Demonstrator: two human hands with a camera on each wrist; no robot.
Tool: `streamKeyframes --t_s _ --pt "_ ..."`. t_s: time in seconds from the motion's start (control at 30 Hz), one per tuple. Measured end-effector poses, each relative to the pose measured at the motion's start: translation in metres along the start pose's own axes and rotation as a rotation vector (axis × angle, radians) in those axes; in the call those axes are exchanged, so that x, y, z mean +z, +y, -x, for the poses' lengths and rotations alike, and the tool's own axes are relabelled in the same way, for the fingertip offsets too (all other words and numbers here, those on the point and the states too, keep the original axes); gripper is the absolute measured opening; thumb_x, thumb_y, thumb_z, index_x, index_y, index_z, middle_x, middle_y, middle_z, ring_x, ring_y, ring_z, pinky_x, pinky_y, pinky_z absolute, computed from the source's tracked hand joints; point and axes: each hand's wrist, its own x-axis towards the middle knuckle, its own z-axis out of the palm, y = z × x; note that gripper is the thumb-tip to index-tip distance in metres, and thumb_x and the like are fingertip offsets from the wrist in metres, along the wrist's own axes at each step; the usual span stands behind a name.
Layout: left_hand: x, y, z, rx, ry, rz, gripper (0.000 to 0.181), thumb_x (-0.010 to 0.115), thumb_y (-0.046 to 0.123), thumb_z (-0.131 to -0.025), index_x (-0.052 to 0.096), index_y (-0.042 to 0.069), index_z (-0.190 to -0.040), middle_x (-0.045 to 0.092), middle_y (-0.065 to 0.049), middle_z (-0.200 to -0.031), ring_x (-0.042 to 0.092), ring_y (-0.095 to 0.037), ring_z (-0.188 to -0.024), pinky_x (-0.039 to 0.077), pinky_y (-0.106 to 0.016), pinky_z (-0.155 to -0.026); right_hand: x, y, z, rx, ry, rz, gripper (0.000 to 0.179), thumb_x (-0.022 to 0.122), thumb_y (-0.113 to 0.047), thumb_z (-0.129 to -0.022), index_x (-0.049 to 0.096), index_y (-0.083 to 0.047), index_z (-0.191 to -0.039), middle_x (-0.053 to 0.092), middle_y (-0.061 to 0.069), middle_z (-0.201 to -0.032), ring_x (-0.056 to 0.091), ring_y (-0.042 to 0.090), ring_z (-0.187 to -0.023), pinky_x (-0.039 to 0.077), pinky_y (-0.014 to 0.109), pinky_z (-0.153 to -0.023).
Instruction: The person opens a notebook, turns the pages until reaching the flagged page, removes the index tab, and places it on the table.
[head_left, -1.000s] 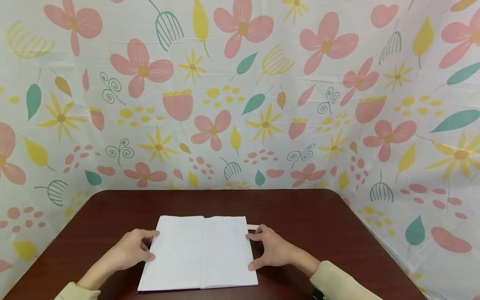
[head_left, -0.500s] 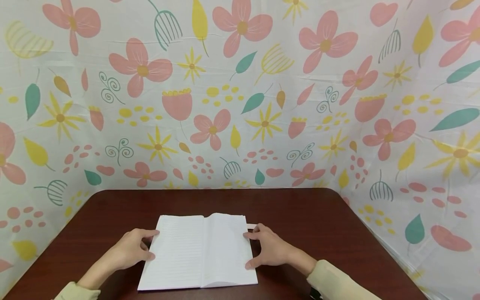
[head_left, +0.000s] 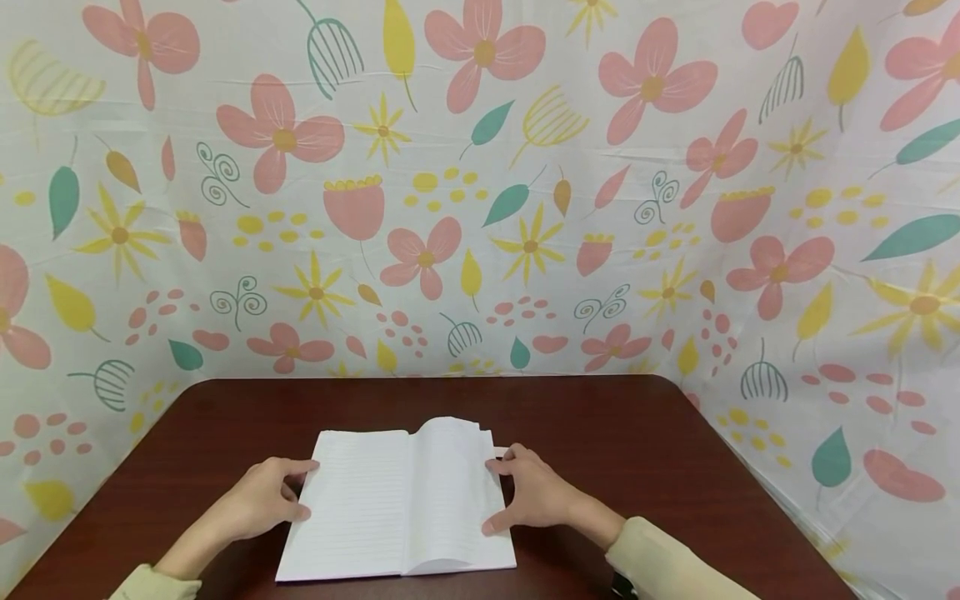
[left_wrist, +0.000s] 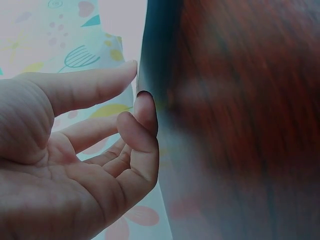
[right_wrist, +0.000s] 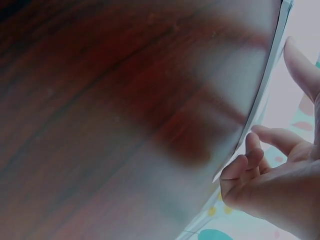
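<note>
An open notebook [head_left: 360,508] with blank lined pages lies flat on the table. My left hand [head_left: 262,497] holds its left edge; in the left wrist view the thumb is on the page side and curled fingers are at the edge. On the other side, my right hand [head_left: 542,492] touches the right page [head_left: 450,492] with thumb and index finger spread apart. That page bows upward near the spine, its outer edge drawn inward over the sheets below. In the right wrist view, the other fingers [right_wrist: 237,167] curl beside the notebook's edge [right_wrist: 265,82].
A narrow white strip [head_left: 500,452] sticks out from the notebook's right side, partly behind the right hand. The dark reddish-brown table [head_left: 600,425] has rounded far corners. Behind it and along the sides hangs a flower-patterned cloth [head_left: 480,250].
The right hand has slid slightly left, pushing the right page inward. This page has gone from nearly flat to a raised curve. The left hand stays in place.
</note>
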Motion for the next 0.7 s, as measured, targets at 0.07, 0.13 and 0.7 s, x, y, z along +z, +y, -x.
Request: streamKeyframes --t_s 0.07,0.13,0.7 --pt "0.000 0.000 0.000 -0.001 -0.001 0.001 0.065 0.088 -0.006 -0.077 0.062 -0.013 -0.136 0.068 -0.013 -0.110 0.067 -0.019 -0.078 0.057 -0.036 -0.066 0.000 0.001 -0.001 -0.012 0.007 -0.017 0.088 0.099 -0.038 -0.071 0.065 0.006 -0.139 0.053 0.011 -0.112 0.051 0.029 -0.103 0.047 0.036 -0.083" --pt "0.000 0.001 0.000 -0.003 -0.003 0.002 0.065 0.087 -0.006 -0.078 0.062 -0.013 -0.137 0.068 -0.013 -0.110 0.067 -0.019 -0.078 0.057 -0.036 -0.066 -0.001 0.001 -0.002 -0.018 0.012 -0.048 0.086 0.099 -0.035 -0.072 0.065 0.006 -0.139 0.053 0.011 -0.111 0.051 0.029 -0.103 0.048 0.035 -0.085" --pt "0.000 0.002 0.001 -0.005 0.000 0.005 0.065 0.087 -0.006 -0.078 0.062 -0.013 -0.137 0.068 -0.013 -0.109 0.067 -0.018 -0.079 0.057 -0.036 -0.066 -0.013 0.001 -0.009 0.073 0.062 -0.539 0.052 0.084 -0.009 -0.090 0.066 0.007 -0.136 0.077 0.010 -0.096 0.074 0.020 -0.091 0.057 0.031 -0.076"
